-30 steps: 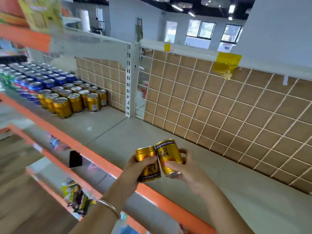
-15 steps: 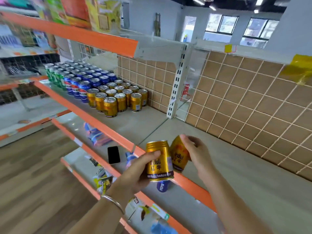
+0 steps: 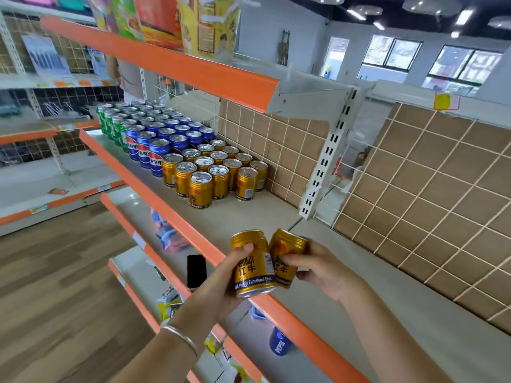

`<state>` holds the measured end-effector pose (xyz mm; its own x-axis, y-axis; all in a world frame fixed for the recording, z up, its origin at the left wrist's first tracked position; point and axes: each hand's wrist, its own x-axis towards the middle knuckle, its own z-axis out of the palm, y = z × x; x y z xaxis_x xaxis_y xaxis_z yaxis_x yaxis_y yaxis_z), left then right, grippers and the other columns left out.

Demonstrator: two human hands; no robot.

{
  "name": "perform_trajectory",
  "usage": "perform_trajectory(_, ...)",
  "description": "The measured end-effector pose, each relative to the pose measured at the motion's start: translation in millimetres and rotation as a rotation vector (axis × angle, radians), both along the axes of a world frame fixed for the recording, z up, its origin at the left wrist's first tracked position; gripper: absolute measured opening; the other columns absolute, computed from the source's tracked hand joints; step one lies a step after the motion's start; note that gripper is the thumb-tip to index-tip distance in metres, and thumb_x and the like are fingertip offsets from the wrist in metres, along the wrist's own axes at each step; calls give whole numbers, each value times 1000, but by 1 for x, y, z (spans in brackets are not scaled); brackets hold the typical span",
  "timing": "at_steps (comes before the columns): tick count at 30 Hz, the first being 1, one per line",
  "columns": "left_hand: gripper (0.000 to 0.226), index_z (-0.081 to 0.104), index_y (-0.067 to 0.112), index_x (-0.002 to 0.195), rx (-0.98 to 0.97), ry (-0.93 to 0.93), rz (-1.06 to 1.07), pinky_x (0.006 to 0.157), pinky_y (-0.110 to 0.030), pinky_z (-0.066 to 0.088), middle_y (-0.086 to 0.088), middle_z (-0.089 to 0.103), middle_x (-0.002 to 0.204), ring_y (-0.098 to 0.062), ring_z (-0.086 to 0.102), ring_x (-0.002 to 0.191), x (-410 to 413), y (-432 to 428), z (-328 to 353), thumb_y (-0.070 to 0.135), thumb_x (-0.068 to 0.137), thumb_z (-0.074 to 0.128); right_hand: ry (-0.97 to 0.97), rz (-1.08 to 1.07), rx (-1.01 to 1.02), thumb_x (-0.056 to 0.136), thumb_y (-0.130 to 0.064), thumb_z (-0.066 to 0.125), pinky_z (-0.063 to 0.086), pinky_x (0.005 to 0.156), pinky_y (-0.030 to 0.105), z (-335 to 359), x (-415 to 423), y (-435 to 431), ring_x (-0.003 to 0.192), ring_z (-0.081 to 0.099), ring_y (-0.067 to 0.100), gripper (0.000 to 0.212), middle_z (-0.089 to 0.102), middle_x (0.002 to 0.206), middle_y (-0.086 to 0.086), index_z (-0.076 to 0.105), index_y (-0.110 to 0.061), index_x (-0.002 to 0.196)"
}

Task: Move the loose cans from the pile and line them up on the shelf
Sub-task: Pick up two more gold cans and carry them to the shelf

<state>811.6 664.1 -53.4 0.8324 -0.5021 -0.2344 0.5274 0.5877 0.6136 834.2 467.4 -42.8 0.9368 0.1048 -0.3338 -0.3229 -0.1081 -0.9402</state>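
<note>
My left hand grips an upright gold can over the orange front edge of the grey shelf. Beside it, touching, my right hand holds a second gold can, tilted to the right. Farther left on the same shelf stand rows of gold cans, then blue cans and green cans, all upright. A stretch of bare shelf separates my hands from the nearest gold row.
An upper orange-edged shelf with packets overhangs the can rows. A white slotted upright splits the wire-grid back panel. On the lower shelf lie a black phone, snack packets and a blue Pepsi can. Wooden floor lies at left.
The view has swung left and closer to the can rows. Both hands have travelled left along the shelf edge with their cans, which stay pressed together.
</note>
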Motion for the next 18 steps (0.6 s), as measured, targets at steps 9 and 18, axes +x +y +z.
perform_trajectory(9,33,58,4,102,286,13,144,59,-36,59,-16,72,77,-28,70,64,61,21,-12,23,76,68,-151,-156,-87,75,-17,77,44,63,18,-3,50,24,79,64,7,24,70,87,-3,63,-18,95)
perform_trajectory(18,39,70,22,100,860,-404,109,76,-21,50,2,73,96,-12,68,92,138,72,-20,30,65,85,-146,-249,-15,76,-25,77,51,92,38,-12,119,64,96,65,17,39,71,103,2,62,-15,110)
